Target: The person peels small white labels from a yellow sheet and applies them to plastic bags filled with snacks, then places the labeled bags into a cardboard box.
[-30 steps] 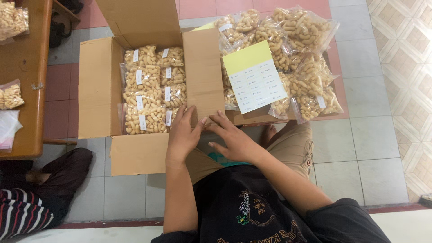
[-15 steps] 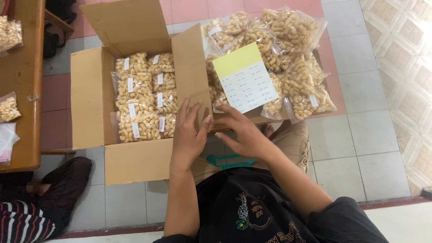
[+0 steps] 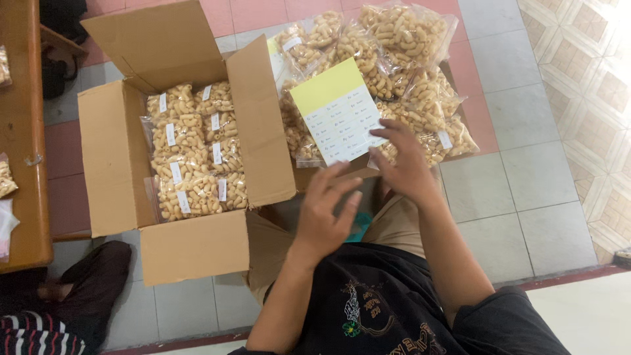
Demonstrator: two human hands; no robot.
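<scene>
Labelling seems in hand: the right hand (image 3: 402,164) fingers the yellow-topped sticker sheet (image 3: 338,112) at frame centre, the left hand (image 3: 327,209) hovers spread and empty, and peeling one sticker cleanly looks due.

Wooden table (image 3: 23,131) cut off by the left frame edge, sticker sheet's (image 3: 340,113) small labels too tiny to make out, lower snack bags (image 3: 420,112) partly hidden behind the right hand (image 3: 404,164).
</scene>
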